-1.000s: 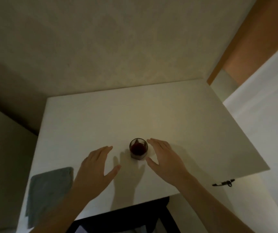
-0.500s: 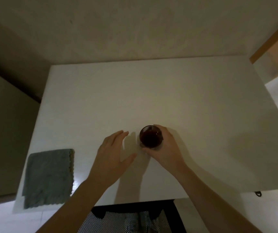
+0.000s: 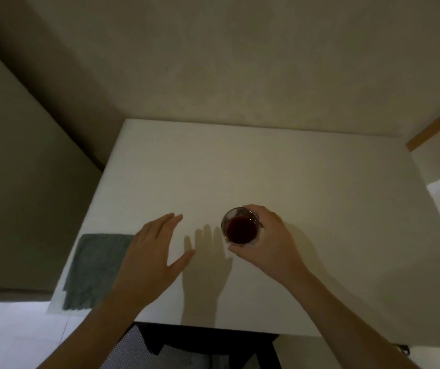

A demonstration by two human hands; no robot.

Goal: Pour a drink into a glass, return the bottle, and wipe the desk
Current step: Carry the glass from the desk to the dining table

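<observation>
Glass (image 3: 241, 228), round and clear with dark drink, gripped by right hand (image 3: 269, 242); left hand (image 3: 151, 258) flat, empty.

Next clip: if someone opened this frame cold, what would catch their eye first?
The glass of dark red drink near the middle of the white desk, with the right hand wrapped round it in a grip. The left hand hovers open beside it, casting a sharp hand-shaped shadow on the desk. A grey cloth lies flat at the desk's near left corner.
</observation>
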